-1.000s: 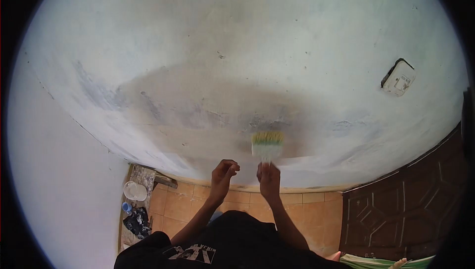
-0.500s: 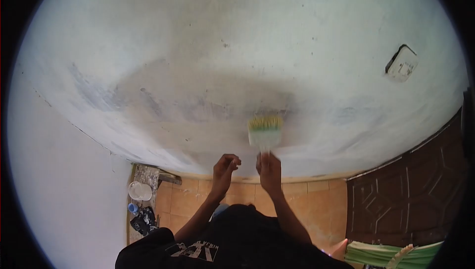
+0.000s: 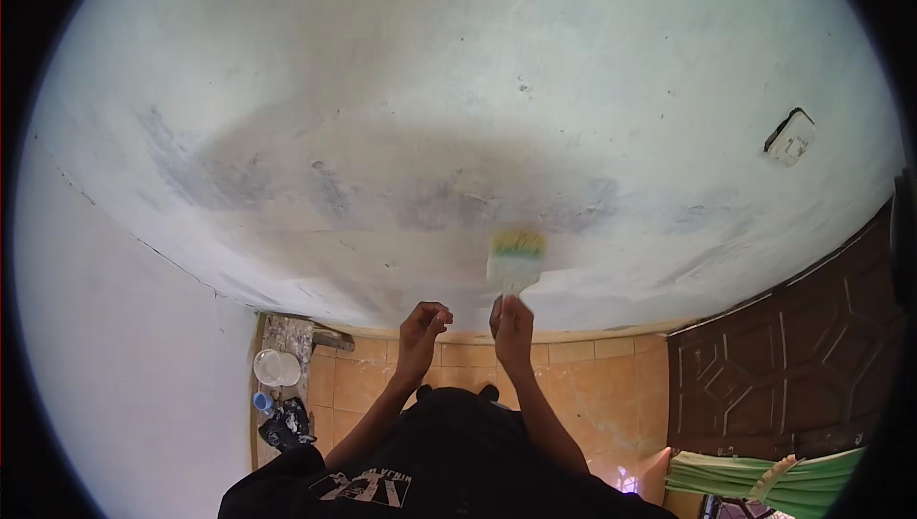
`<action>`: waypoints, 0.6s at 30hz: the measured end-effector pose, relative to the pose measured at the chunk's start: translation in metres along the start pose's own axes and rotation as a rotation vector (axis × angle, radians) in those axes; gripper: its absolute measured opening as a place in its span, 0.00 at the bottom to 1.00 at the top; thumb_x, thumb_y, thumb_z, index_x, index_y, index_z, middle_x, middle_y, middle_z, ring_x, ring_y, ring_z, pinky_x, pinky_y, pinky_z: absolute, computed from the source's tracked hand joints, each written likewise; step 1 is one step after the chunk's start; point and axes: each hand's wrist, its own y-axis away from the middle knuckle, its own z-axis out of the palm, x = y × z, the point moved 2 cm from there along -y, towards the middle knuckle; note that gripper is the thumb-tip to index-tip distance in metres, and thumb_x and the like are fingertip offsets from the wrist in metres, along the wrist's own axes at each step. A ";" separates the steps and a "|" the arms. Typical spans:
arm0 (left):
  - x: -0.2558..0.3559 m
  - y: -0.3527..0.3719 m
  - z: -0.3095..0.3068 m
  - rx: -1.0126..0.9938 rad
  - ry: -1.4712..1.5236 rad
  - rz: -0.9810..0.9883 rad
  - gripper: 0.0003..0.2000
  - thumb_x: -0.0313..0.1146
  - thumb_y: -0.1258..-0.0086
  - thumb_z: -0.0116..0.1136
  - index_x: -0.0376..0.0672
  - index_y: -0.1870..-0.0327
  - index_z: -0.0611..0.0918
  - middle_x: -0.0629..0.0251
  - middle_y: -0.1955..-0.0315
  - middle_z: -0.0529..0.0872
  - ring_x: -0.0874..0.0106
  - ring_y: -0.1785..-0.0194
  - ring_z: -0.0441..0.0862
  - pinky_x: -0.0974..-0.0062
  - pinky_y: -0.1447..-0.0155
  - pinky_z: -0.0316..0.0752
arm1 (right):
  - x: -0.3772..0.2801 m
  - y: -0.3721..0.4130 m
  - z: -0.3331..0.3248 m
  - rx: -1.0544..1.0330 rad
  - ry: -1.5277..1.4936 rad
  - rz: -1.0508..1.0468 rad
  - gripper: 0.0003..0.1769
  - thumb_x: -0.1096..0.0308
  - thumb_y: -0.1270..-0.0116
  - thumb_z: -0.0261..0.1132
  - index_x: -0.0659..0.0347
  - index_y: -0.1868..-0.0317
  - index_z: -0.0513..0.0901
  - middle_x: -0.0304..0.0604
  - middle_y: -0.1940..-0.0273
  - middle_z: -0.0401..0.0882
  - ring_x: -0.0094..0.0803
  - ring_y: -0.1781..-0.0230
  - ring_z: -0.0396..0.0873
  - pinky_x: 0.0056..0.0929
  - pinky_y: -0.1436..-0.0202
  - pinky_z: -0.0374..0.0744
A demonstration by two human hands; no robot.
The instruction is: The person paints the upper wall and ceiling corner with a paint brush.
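Observation:
My right hand is closed around the handle of a wide paintbrush, held upright with the bristles at the top. The brush has a pale body, and its bristles are yellowish with a green band below them. Its bristles overlap the lower, shaded part of the pale wall in this view. To the left of the brush, my left hand is raised with its fingers curled in, and nothing shows in them. Grey smeared patches run across the wall just above the brush.
A worn bench at the lower left bears a white tub, a blue cup and a dark paint-spotted item. A switch plate sits on the wall. At right are a brown panelled door and green cloth.
The wall marks and switch plate have shifted right in view, while brush and hands stay near the same spot in view. The brush's bristle end now lies farther left against the wall.

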 end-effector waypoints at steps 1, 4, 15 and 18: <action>0.002 0.003 -0.003 -0.009 -0.006 -0.014 0.07 0.35 0.25 0.54 0.41 0.56 0.77 0.69 0.61 0.81 0.78 0.54 0.77 0.76 0.48 0.71 | -0.021 0.001 0.008 0.000 -0.072 -0.004 0.23 0.55 0.21 0.47 0.58 0.75 0.65 0.29 0.83 0.59 0.16 0.84 0.56 0.21 0.81 0.57; 0.012 0.006 -0.008 -0.051 -0.022 -0.039 0.07 0.33 0.26 0.54 0.40 0.57 0.77 0.69 0.62 0.81 0.78 0.54 0.76 0.77 0.48 0.71 | -0.071 -0.031 0.032 -0.049 -0.072 -0.046 0.24 0.52 0.21 0.46 0.58 0.75 0.64 0.29 0.83 0.57 0.16 0.84 0.54 0.20 0.81 0.55; 0.014 0.001 -0.045 -0.080 0.016 0.029 0.06 0.32 0.26 0.55 0.39 0.57 0.77 0.69 0.62 0.81 0.78 0.54 0.76 0.77 0.48 0.70 | 0.002 0.016 0.043 0.073 0.046 0.069 0.30 0.44 0.23 0.44 0.57 0.79 0.64 0.29 0.85 0.58 0.17 0.85 0.57 0.21 0.81 0.57; 0.016 0.003 -0.053 -0.095 -0.019 -0.014 0.07 0.34 0.26 0.55 0.40 0.57 0.77 0.69 0.62 0.81 0.78 0.55 0.76 0.77 0.49 0.70 | -0.057 -0.018 0.058 0.040 0.002 -0.117 0.28 0.48 0.21 0.44 0.57 0.77 0.64 0.29 0.84 0.58 0.16 0.86 0.55 0.21 0.82 0.55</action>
